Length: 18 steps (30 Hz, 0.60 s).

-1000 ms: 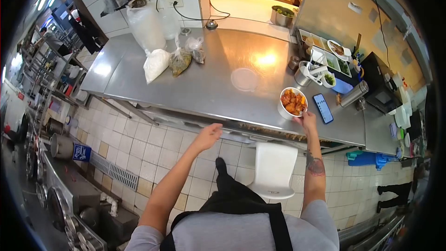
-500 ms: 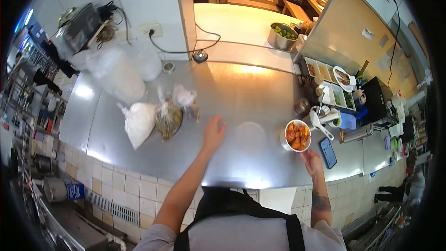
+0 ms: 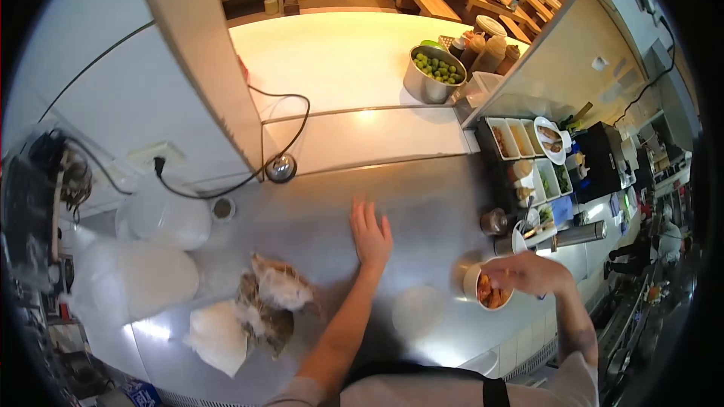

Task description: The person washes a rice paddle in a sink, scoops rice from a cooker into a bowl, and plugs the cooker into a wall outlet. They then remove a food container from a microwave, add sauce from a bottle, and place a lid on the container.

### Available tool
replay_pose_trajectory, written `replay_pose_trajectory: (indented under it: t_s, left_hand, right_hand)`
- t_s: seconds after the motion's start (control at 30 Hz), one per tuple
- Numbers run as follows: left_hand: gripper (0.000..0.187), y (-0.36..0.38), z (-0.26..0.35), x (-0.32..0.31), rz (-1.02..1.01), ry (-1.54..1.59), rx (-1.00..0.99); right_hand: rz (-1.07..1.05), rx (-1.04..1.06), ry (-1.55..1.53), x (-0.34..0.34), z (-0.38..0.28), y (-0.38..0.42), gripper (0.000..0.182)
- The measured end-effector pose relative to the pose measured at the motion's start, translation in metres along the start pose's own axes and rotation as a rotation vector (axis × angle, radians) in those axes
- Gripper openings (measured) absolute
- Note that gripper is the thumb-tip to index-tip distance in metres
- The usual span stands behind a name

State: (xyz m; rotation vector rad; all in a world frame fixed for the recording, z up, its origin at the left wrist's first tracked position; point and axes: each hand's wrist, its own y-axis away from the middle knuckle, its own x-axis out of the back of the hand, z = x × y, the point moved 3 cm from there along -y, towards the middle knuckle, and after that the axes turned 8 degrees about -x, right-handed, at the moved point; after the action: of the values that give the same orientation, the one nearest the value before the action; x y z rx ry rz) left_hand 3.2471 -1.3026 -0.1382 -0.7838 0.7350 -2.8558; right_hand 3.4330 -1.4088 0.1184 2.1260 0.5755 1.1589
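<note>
My left hand [image 3: 370, 237] lies on the steel counter with its fingers stretched out, holding nothing. Over a white bowl [image 3: 470, 283] of orange-red food pieces [image 3: 494, 295] is my right hand [image 3: 526, 273]. Its fingers are bent together and point down across the bowl's far rim toward the food; the fingertips are partly hidden, so whatever they pinch cannot be made out. The bowl stands upright on the counter, right of a pale round mark [image 3: 417, 310]. Left of my left arm lie tied plastic bags, one with white contents [image 3: 219, 335] and one with brownish contents [image 3: 283, 286].
Black-framed trays of toppings [image 3: 520, 138], a plate of food [image 3: 552, 140] and a dark-lidded jar [image 3: 494, 221] stand at the right. A pot of green fruit [image 3: 430, 83] sits on the pass ledge. A black cord [image 3: 226, 192] runs along the left wall.
My right hand has gone from the bowl's near side to above its opening. My left hand has reached farther forward on the counter. The view has shifted and come closer.
</note>
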Motion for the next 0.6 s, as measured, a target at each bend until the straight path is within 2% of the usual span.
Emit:
replay_pose_trajectory:
  t_s: [0.03, 0.1, 0.13, 0.17, 0.2, 0.23, 0.27, 0.3, 0.37, 0.4, 0.47, 0.5, 0.57, 0.6]
  left_hand:
    - [0.036, 0.001, 0.003, 0.000, -0.025, -0.089, 0.004]
    - [0.035, 0.011, -0.008, -0.002, 0.013, -0.013, 0.038]
    - [0.035, 0.014, -0.016, -0.003, 0.055, 0.058, 0.069]
    - [0.035, 0.012, -0.018, -0.005, 0.055, 0.061, 0.067]
    - [0.034, 0.009, -0.015, -0.004, 0.015, 0.020, 0.072]
    - [0.033, 0.008, -0.013, -0.003, -0.029, -0.022, 0.079]
    - [0.033, 0.008, -0.013, -0.004, -0.035, -0.020, 0.078]
    - [0.033, 0.007, -0.013, -0.005, -0.040, -0.032, 0.086]
    - [0.032, 0.008, -0.012, -0.005, -0.043, -0.042, 0.099]
    - [0.032, 0.008, -0.012, -0.004, -0.044, -0.018, 0.117]
    - [0.032, 0.007, -0.011, -0.007, -0.041, -0.001, 0.134]
    - [0.032, 0.008, -0.011, -0.006, -0.053, -0.003, 0.146]
    - [0.032, 0.006, -0.011, -0.006, -0.071, -0.014, 0.161]
    - [0.032, 0.005, -0.009, -0.007, -0.080, -0.020, 0.164]
  right_hand:
    - [0.045, 0.218, 0.096, 0.014, 0.005, -0.037, 0.035]
    - [0.143, 0.165, 0.314, 0.055, 0.005, -0.112, 0.037]
    - [0.165, 0.049, 0.318, 0.081, 0.000, -0.153, 0.039]
    - [0.497, 0.276, 0.210, 0.105, 0.005, -0.192, 0.038]
    - [0.640, 0.329, 0.310, 0.137, 0.001, -0.235, 0.036]
    - [0.748, 0.362, 0.256, 0.171, 0.006, -0.280, 0.036]
    - [0.869, 0.186, 0.198, 0.200, 0.002, -0.311, 0.034]
    - [1.109, 0.224, 0.038, 0.227, 0.015, -0.349, 0.039]
    - [1.254, -0.051, -0.062, 0.274, 0.043, -0.400, 0.042]
    - [1.254, -0.047, -0.060, 0.287, 0.053, -0.422, 0.042]
    - [1.427, -0.531, -0.194, 0.303, 0.083, -0.444, 0.049]
    - [1.420, -0.528, -0.200, 0.308, 0.093, -0.450, 0.049]
    - [1.217, -0.617, -0.191, 0.313, 0.102, -0.451, 0.055]
    - [1.209, -0.621, -0.193, 0.315, 0.100, -0.453, 0.055]
